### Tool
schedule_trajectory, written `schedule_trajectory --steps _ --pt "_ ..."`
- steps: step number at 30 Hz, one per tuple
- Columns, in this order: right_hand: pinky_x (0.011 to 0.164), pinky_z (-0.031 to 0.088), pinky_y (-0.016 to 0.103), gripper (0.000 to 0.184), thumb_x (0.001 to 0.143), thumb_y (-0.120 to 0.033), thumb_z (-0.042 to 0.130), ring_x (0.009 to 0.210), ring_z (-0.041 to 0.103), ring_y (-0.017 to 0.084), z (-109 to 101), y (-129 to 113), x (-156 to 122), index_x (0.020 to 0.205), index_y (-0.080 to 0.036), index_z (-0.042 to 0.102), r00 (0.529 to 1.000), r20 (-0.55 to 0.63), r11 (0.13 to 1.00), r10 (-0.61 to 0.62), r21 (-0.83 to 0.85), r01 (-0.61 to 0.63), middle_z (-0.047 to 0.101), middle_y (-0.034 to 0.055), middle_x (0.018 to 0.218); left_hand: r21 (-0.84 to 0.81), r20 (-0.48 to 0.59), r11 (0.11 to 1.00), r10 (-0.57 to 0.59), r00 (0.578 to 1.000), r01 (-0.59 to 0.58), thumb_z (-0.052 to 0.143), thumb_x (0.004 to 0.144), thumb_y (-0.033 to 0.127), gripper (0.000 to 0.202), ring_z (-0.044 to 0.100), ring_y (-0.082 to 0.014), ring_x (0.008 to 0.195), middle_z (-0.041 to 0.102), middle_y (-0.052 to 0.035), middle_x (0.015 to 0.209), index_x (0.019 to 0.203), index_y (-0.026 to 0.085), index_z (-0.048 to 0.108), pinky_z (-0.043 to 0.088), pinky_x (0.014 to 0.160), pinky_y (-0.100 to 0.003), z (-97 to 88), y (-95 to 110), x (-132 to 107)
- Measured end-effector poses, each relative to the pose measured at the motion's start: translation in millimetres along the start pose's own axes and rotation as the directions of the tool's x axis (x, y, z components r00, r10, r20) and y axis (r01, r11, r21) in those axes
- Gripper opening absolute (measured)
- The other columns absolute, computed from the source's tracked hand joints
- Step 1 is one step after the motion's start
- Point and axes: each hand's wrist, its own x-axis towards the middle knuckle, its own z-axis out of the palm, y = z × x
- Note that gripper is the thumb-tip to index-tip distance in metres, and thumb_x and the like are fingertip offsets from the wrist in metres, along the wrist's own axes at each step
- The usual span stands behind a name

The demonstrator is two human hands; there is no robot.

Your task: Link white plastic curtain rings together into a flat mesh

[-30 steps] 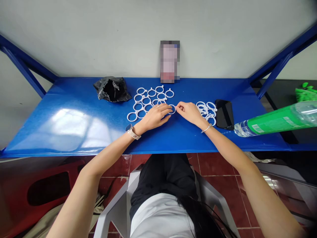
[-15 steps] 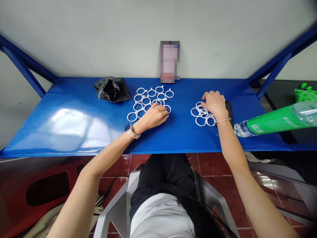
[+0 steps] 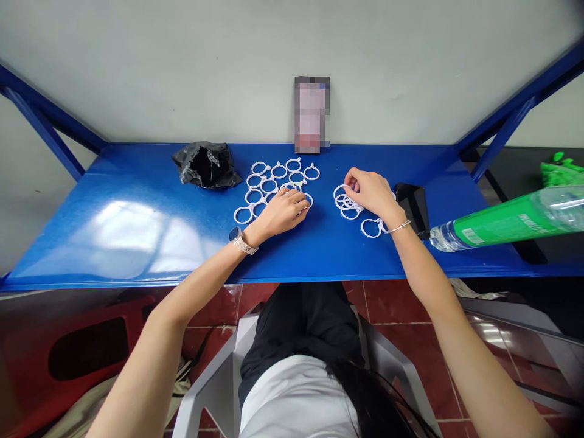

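Note:
Several white plastic curtain rings [image 3: 243, 208], each with a small eyelet, lie spread flat on the blue table [image 3: 205, 243]. Over the near right part of this group rests my left hand [image 3: 285, 214], its fingers loosely curved and lying on the rings, hiding some of them. To the right, my right hand [image 3: 371, 193] pinches a curtain ring [image 3: 334, 192] between thumb and fingertips at the edge of a smaller overlapping pile [image 3: 349, 218]. Another ring [image 3: 370, 236] lies near my right wrist, and more are partly hidden under that hand.
A crumpled, open black plastic bag [image 3: 205, 167] sits at the back left. A blurred-out phone-like slab [image 3: 312, 115] leans on the wall. A dark flat object [image 3: 413, 204] lies right of my right hand, and a green-labelled bottle [image 3: 506, 219] juts in from the right.
My right hand has moved left, shifting part of the right pile left and leaving a ring apart near the wrist. More of the dark object shows. My left hand has barely moved.

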Motion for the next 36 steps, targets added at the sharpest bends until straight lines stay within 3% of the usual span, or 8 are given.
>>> schedule_trajectory --steps 4,7,13,21,28,36 --pt "0.063 0.039 0.032 0.008 0.089 -0.025 0.059 0.069 0.060 0.020 -3 -7 -2 0.094 -0.021 0.062 0.996 -0.041 0.992 -0.084 0.091 0.088 0.069 0.0050 0.081 -0.005 -0.029 1.000 -0.010 1.000 0.010 0.040 0.102 0.022 0.028 0.066 -0.0256 0.097 0.071 -0.0129 0.105 0.106 0.016 0.067 0.050 0.086 -0.041 0.6 1 0" --pt "0.067 0.044 0.032 0.009 0.089 -0.030 0.059 0.068 0.059 0.018 -3 -11 -3 0.093 -0.022 0.061 0.989 -0.075 0.956 -0.129 0.255 0.144 0.068 0.0033 0.081 -0.066 -0.088 0.997 -0.047 0.995 0.042 0.044 0.102 0.024 0.026 0.067 -0.0252 0.100 0.071 -0.0135 0.112 0.113 0.016 0.066 0.052 0.087 -0.040 1.8 2 -1" --pt "0.066 0.049 0.030 0.014 0.089 -0.037 0.061 0.067 0.059 0.016 3 -27 -9 0.087 -0.024 0.058 0.980 -0.080 0.850 -0.180 0.488 0.196 0.066 0.0013 0.079 -0.375 -0.155 0.923 -0.157 0.975 0.089 0.054 0.100 0.033 0.029 0.069 -0.0216 0.102 0.071 -0.0112 0.114 0.123 0.016 0.063 0.056 0.088 -0.035 2.3 7 -2" --pt "0.065 0.053 0.030 0.018 0.090 -0.040 0.064 0.065 0.061 0.014 13 -38 -16 0.089 -0.024 0.058 0.978 -0.079 0.740 -0.191 0.644 0.197 0.066 -0.0003 0.078 -0.673 -0.086 0.723 -0.287 0.954 0.157 0.058 0.097 0.048 0.036 0.071 -0.0173 0.084 0.075 -0.0076 0.099 0.108 0.016 0.068 0.059 0.078 -0.030 -1.3 15 0" --pt "0.064 0.057 0.030 0.021 0.090 -0.042 0.064 0.061 0.063 0.014 15 -38 -16 0.101 -0.024 0.063 0.995 -0.035 0.650 -0.093 0.754 0.088 0.069 -0.0002 0.080 -0.823 0.032 0.531 -0.312 0.949 0.203 0.067 0.090 0.053 0.043 0.075 -0.0204 0.090 0.075 -0.0100 0.106 0.109 0.015 0.066 0.062 0.083 -0.033 -1.9 16 0" --pt "0.058 0.056 0.030 0.030 0.085 -0.051 0.068 0.056 0.059 0.013 20 -36 -12 0.099 -0.025 0.062 1.000 0.001 0.565 -0.026 0.825 0.014 0.065 -0.0017 0.074 -0.846 0.093 0.496 -0.228 0.969 0.198 0.063 0.094 0.046 0.035 0.076 -0.0209 0.092 0.076 -0.0099 0.108 0.111 0.016 0.068 0.063 0.087 -0.036 2.4 19 1"
